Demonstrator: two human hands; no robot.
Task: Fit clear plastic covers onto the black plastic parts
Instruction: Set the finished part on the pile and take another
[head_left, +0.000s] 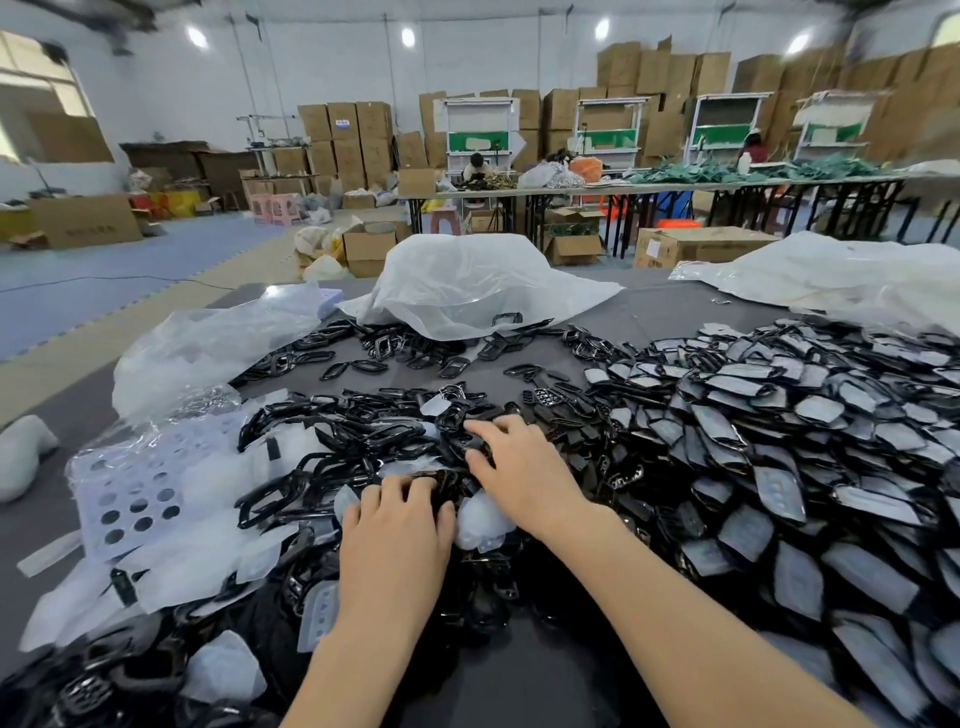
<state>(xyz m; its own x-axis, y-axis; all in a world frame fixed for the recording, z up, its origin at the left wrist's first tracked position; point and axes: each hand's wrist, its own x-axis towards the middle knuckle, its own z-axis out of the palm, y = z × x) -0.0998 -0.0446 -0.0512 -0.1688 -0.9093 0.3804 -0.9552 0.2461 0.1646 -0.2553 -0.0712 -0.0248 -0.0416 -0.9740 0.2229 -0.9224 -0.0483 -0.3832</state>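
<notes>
Loose black plastic parts (332, 467) lie heaped in the middle of the grey table (649, 312). Clear plastic covers (208, 545) are piled to the left, and one clear cover (483, 519) lies between my hands. My left hand (395, 540) is palm down, with its fingers curled over a black part (434, 480) in the heap. Just beyond it, my right hand (519, 467) pinches another black part (475, 444) between thumb and fingers. What sits under my left palm is hidden.
A large pile of black parts with covers fitted (779, 441) fills the right side. A perforated clear sheet (130, 499) and plastic bags (467, 280) lie left and behind. Cardboard boxes (701, 247), long tables and seated people are across the room.
</notes>
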